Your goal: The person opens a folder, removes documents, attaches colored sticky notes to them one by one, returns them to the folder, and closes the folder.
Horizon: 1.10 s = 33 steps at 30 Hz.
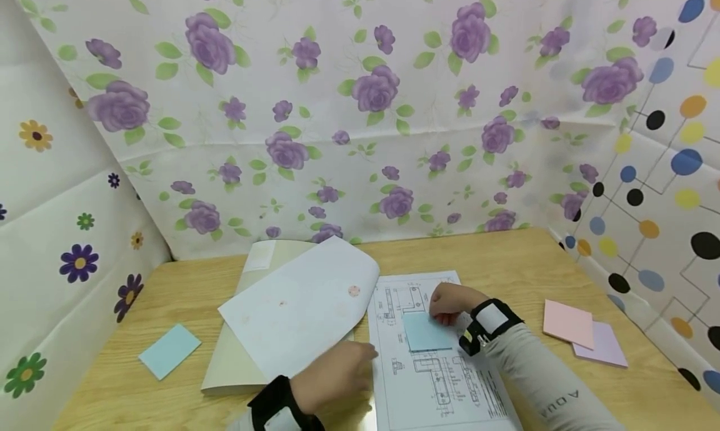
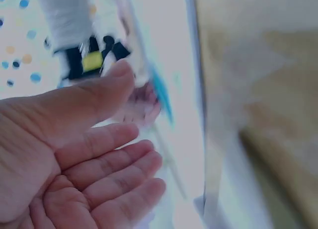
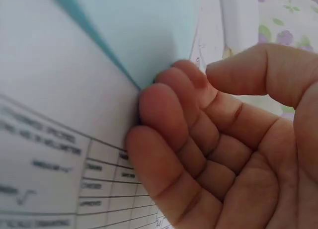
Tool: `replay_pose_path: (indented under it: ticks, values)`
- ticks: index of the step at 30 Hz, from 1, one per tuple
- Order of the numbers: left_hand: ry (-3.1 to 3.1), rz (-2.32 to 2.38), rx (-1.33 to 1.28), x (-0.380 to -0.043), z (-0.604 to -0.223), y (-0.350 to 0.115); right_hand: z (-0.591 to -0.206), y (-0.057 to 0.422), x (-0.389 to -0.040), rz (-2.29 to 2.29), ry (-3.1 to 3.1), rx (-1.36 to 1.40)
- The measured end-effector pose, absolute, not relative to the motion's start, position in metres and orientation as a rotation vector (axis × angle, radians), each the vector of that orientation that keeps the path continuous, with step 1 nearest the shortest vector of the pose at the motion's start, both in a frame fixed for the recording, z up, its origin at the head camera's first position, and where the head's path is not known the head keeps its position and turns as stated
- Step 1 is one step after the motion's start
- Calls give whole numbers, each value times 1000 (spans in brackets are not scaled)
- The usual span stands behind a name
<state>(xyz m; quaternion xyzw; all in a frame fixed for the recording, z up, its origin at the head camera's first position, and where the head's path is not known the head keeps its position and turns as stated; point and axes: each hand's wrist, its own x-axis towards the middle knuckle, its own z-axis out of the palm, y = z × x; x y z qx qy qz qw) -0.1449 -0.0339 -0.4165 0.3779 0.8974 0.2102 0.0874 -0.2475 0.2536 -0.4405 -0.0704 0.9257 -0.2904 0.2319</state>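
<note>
A light blue sticky-note pad (image 1: 426, 332) lies on a printed technical drawing sheet (image 1: 402, 381). My right hand (image 1: 450, 301) is at the pad's right edge; in the right wrist view its bent fingertips (image 3: 161, 105) sit right at that edge, over the sheet. The right thumb stands apart from the fingers, with nothing pinched between. My left hand (image 1: 340, 371) hovers by the sheet's left edge and holds nothing. In the left wrist view its fingers (image 2: 119, 164) are relaxed and loosely bent, with the thumb above them.
Left of the drawing, a white sheet (image 1: 315, 300) with faint reddish marks overlies a beige folder (image 1: 225, 368). Another light blue pad (image 1: 170, 351) lies at the far left. On the right, a pink pad (image 1: 568, 323) overlaps a lilac one (image 1: 604, 345). Patterned cloth walls surround the wooden table (image 1: 495, 256).
</note>
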Motion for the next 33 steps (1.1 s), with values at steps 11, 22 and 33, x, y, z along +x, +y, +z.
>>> replay_pose_path:
  ticks: [11, 22, 33]
  values:
    - [3098, 832, 553, -178, -391, -109, -442, 285, -236, -1086, 2548, -159]
    - [3190, 822, 92, -190, -394, -181, -440, 306, -214, -1168, 2571, -50]
    - [2955, 1059, -249, -200, -411, -234, -444, 329, -205, -1216, 2540, 104]
